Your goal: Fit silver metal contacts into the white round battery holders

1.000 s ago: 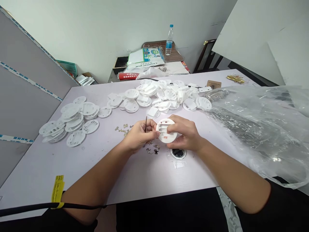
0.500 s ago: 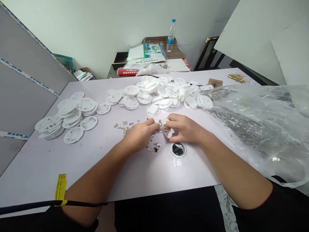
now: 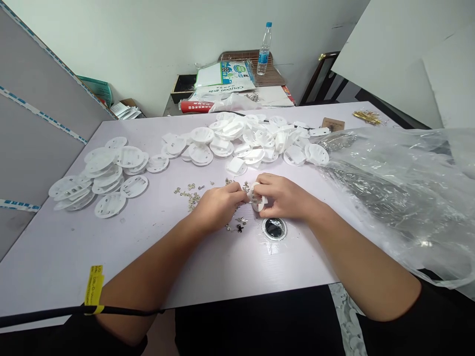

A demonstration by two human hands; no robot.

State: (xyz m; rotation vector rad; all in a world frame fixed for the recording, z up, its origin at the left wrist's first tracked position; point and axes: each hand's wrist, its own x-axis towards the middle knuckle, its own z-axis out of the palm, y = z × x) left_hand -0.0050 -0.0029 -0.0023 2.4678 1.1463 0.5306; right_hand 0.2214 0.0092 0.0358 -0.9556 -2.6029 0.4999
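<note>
Gripping one white disc (image 3: 257, 204) — right fingers (image 3: 264, 190) curled round it — left fingers (image 3: 238, 196) bunched, hold unclear.

1. The right hand (image 3: 280, 194) hid much of the white disc (image 3: 259, 205) it gripped.
2. Whether the left hand (image 3: 218, 205) pinched anything could not be told.
3. Small metal pieces (image 3: 194, 200), partly covered by that hand, were too tiny to detail.
4. A plastic bag (image 3: 393, 198) ran past the right edge.
5. Print on a yellow tag (image 3: 94, 287) was illegible; its black cable (image 3: 44, 316) was cut off at left.
</note>
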